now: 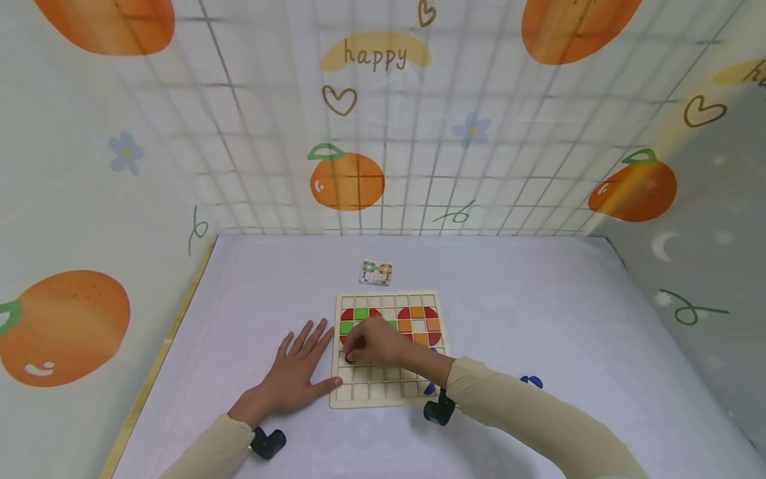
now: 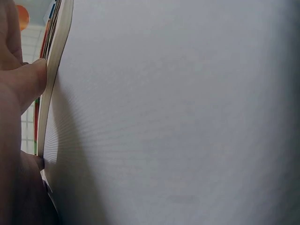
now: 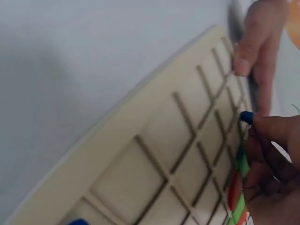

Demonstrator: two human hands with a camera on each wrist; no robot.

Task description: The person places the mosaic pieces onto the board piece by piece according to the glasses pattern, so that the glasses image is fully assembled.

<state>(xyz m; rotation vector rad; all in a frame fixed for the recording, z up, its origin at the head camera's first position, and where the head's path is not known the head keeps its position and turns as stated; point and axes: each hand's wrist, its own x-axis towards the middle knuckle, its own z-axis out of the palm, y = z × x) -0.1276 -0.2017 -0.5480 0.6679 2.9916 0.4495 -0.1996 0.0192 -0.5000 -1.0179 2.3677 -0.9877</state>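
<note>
A pale wooden grid board (image 1: 383, 394) lies on the table. Red, green and orange pieces form two round patterns in its far half. My right hand (image 1: 377, 342) reaches over the board and pinches a small blue piece (image 3: 247, 117) between thumb and finger, at the left column just below the coloured pattern. It covers part of the left pattern. Flat beside the board's left edge, my left hand (image 1: 296, 374) has its fingers spread, its thumb touching the near-left edge. A blue piece (image 1: 429, 388) sits at the board's near-right corner, and another (image 1: 433, 350) shows partly behind the right forearm.
Beyond the board lies a small pattern card (image 1: 376, 272). Two loose blue pieces (image 1: 531, 381) are on the white table (image 1: 538, 299) to the right, close to the right sleeve. A printed curtain (image 1: 407, 120) stands at the back and both sides.
</note>
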